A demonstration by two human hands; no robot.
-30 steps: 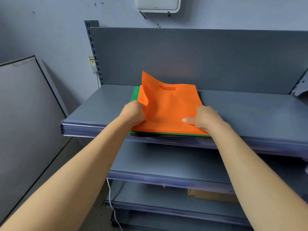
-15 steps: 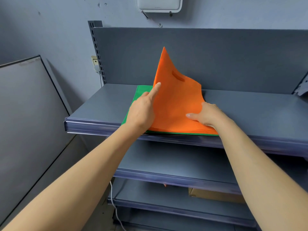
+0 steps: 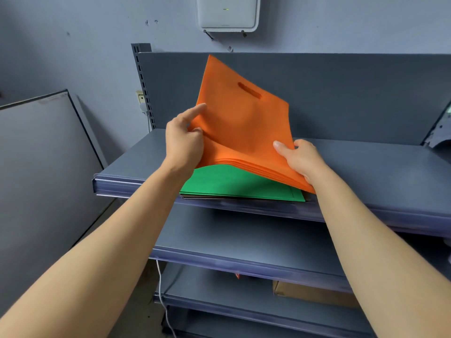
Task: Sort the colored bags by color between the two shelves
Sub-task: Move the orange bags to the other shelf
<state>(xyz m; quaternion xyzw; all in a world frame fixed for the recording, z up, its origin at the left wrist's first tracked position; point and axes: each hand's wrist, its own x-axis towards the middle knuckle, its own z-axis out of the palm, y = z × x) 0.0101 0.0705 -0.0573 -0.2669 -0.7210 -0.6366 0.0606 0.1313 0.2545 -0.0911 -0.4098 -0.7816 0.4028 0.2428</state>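
Orange bags [image 3: 244, 132]: one stack of several flat bags; the thin edges on the near side lie too close together to count exactly.
Look of the bags: bright orange cloth, rectangular, with a cut-out slot handle near the top edge; the far left corner points upward.
Place: above the top shelf [image 3: 378, 172], held tilted, with the left side high and the near right corner low over the pile.
Green bag [image 3: 234, 184]: one green layer shows, flat on the top shelf under the raised stack; below it are some thin dark layers, number not clear.
Shelves: three grey boards, one under another; below the top one are the second shelf [image 3: 244, 237] and the third shelf [image 3: 219, 286].
Hands: two, both bare.
Left hand [image 3: 184, 145]: pinches the left edge of the orange bags between thumb and curled fingers; the index finger is stretched straight along the edge.
Right hand [image 3: 301, 158]: grips the near right corner of the stack, thumb pressed on top; the other fingers go under the cloth, and I cannot see them.
Other things: one cardboard box [image 3: 312, 295] on the third shelf, one white device [image 3: 228, 13] on the wall, one grey panel [image 3: 41, 154] leaning at the left, one white cable [image 3: 162, 296] hanging down.
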